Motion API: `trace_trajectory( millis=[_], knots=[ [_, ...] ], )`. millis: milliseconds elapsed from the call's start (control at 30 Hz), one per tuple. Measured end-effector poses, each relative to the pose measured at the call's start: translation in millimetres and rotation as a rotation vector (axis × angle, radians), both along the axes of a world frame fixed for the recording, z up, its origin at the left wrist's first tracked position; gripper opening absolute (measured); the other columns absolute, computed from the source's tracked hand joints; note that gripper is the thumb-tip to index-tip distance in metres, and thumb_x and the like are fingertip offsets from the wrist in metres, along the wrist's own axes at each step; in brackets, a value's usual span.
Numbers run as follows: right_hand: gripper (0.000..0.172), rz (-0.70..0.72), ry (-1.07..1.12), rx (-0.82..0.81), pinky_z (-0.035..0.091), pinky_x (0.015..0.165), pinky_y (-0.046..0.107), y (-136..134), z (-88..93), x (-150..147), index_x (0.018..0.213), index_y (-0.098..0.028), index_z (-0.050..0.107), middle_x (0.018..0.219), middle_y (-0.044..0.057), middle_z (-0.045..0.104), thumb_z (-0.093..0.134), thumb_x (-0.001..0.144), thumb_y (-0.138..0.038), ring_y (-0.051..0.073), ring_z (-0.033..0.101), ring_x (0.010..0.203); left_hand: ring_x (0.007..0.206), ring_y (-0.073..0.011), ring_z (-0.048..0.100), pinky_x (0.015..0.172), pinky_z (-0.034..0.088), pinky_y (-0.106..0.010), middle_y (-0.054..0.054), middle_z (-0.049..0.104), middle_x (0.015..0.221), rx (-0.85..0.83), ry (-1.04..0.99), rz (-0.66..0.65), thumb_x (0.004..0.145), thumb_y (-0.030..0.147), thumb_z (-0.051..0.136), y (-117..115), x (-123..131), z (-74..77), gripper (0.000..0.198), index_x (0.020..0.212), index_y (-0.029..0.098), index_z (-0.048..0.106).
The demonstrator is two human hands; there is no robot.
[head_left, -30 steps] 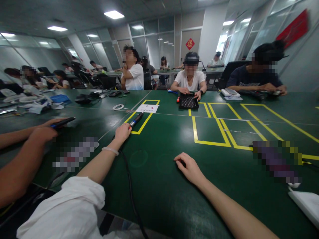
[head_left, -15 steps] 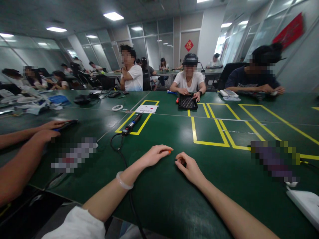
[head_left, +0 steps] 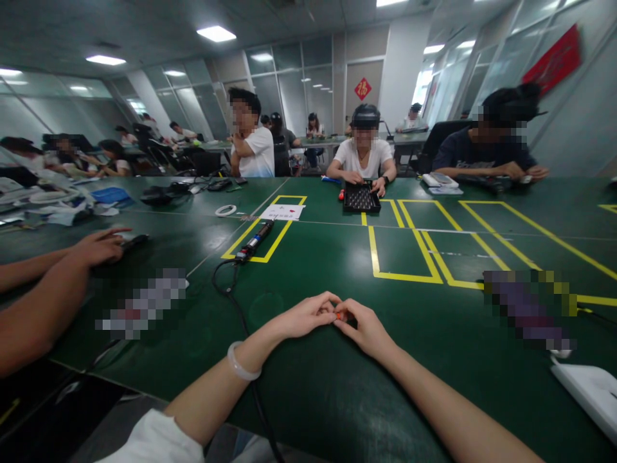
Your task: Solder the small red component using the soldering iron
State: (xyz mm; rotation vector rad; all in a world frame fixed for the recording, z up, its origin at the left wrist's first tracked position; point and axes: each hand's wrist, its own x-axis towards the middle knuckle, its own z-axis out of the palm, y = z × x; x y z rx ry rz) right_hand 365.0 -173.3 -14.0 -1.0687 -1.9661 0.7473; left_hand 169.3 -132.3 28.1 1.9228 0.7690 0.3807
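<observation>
My left hand [head_left: 308,316], with a pale bangle on its wrist, lies low over the green table [head_left: 299,386], its fingers bent and closed. Its fingertips meet those of my right hand [head_left: 365,328]. Where they join, a small orange piece [head_left: 338,316] shows, pinched between the fingers of both hands. It is too small and too covered to tell its kind. The fingers hide most of it, and whether the right hand also holds something dark cannot be made out.
A black tool [head_left: 253,243] lies ahead on the left, its cable [head_left: 255,399] running under my left forearm. Yellow tape outlines [head_left: 407,278] mark the table. A white device [head_left: 585,392] stands at right. Opposite, a person handles a black tray [head_left: 361,198]; a neighbour's hand [head_left: 99,247] is at left.
My hands have come together; before, they were apart, with the orange piece at the left fingertips. Now the right fingers close on it too. The neighbour's hand at left has lifted slightly.
</observation>
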Motion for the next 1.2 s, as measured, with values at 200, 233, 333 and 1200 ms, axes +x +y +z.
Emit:
trace_trajectory(
  millis=[200, 233, 333, 1200],
  knots=[
    [0.012, -0.070, 0.103, -0.125, 0.043, 0.063, 0.025, 3.1, 0.7, 2.7, 0.090, -0.019, 0.058, 0.075, 0.000, 0.061, 0.057, 0.089, -0.031, 0.014, 0.057, 0.069, 0.083, -0.0137, 0.059, 0.075, 0.046, -0.025, -0.003, 0.061, 0.093, 0.098, -0.040, 0.080, 0.085, 0.029, 0.060, -1.4, 1.5, -1.8, 0.020, 0.101, 0.017, 0.055],
    [0.012, -0.073, 0.107, -0.136, 0.043, 0.063, 0.025, 3.3, 0.2, 2.8, 0.089, -0.019, 0.058, 0.074, 0.000, 0.061, 0.057, 0.089, -0.031, 0.014, 0.057, 0.068, 0.082, -0.0136, 0.059, 0.075, 0.046, -0.025, -0.003, 0.061, 0.092, 0.115, -0.032, 0.085, 0.086, 0.029, 0.059, -1.2, 1.4, -1.8, 0.018, 0.099, 0.017, 0.056],
    [0.013, -0.056, 0.138, -0.158, 0.044, 0.064, 0.025, 3.1, -0.5, 2.5, 0.093, -0.019, 0.057, 0.075, 0.000, 0.062, 0.059, 0.087, -0.030, 0.014, 0.057, 0.068, 0.081, -0.0136, 0.060, 0.074, 0.046, -0.025, -0.001, 0.061, 0.086, 0.140, -0.024, 0.103, 0.087, 0.028, 0.057, -0.7, 0.7, -1.2, 0.015, 0.097, 0.017, 0.057],
    [0.015, -0.064, 0.211, -0.226, 0.042, 0.062, 0.024, 5.8, -2.6, 1.4, 0.091, -0.017, 0.061, 0.074, 0.000, 0.057, 0.059, 0.086, -0.031, 0.013, 0.053, 0.066, 0.108, -0.0217, 0.058, 0.092, 0.045, -0.034, -0.009, 0.060, 0.119, 0.513, 0.255, 0.255, 0.089, 0.042, 0.052, 50.7, -48.2, 4.3, 0.041, 0.125, 0.021, 0.049]
  ],
)
